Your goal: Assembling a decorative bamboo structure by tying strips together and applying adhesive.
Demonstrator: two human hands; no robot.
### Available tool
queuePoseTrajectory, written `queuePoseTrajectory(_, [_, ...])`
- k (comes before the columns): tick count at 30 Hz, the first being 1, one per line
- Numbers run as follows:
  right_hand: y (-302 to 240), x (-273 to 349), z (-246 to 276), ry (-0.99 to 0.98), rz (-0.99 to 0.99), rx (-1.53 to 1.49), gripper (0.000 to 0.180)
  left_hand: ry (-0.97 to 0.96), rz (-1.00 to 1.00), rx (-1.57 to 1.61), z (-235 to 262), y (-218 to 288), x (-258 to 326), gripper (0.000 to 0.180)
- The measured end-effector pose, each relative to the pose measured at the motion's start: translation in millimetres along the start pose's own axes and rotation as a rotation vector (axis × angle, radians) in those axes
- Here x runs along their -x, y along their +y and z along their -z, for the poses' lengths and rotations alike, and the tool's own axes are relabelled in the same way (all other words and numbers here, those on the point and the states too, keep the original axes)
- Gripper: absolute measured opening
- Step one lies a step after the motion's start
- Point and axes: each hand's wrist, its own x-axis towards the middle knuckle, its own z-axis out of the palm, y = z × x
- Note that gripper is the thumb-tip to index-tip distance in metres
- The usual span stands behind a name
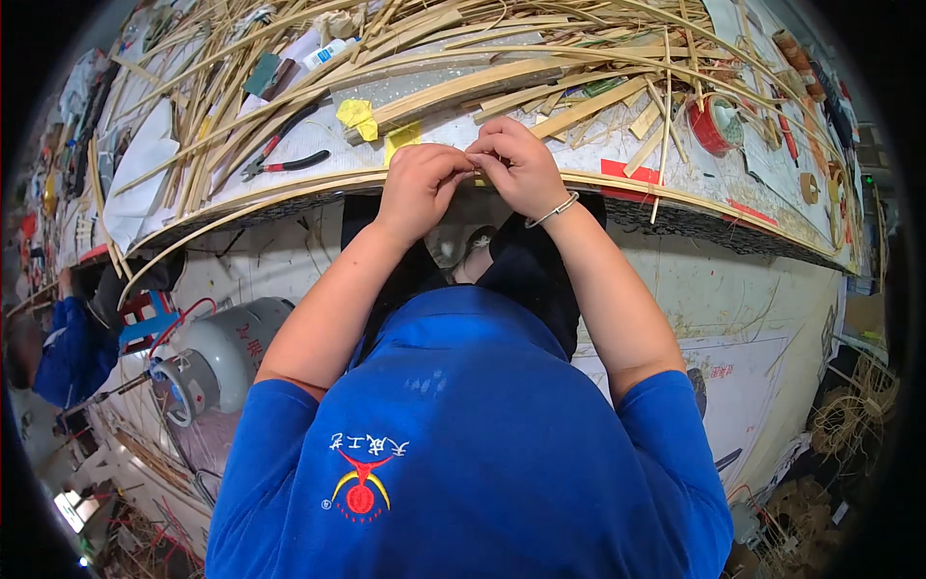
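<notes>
Both my hands meet at the near edge of a workbench (675,183). My left hand (421,183) and my right hand (516,164) pinch the same long thin bamboo strip (289,193) that runs along the bench edge; fingertips touch at its middle. A bracelet sits on my right wrist. What lies between the fingertips is too small to make out. My blue shirt fills the lower picture.
Many bamboo strips and slats (502,77) cover the bench, with red-handled pliers (285,154), yellow paper scraps (359,116), a red tape roll (712,124) and a small white bottle (328,53). A grey gas cylinder (227,352) stands on the floor at left, beside a person in blue (58,347).
</notes>
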Motion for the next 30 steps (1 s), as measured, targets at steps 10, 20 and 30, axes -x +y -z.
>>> queuePoseTrajectory(10, [-14,18,2,0.105,0.072,0.257,0.014,0.045,-0.049,0.002,-2,-3,3,0.012])
queuePoseTrajectory(20, [-4,14,-4,0.08,0.189,0.359,0.013,0.048,-0.074,-0.008,-1,-4,3,0.013])
queuePoseTrajectory(30, [-1,9,-6,0.033,0.189,0.389,0.016,0.119,-0.007,0.021,-3,-1,2,0.014])
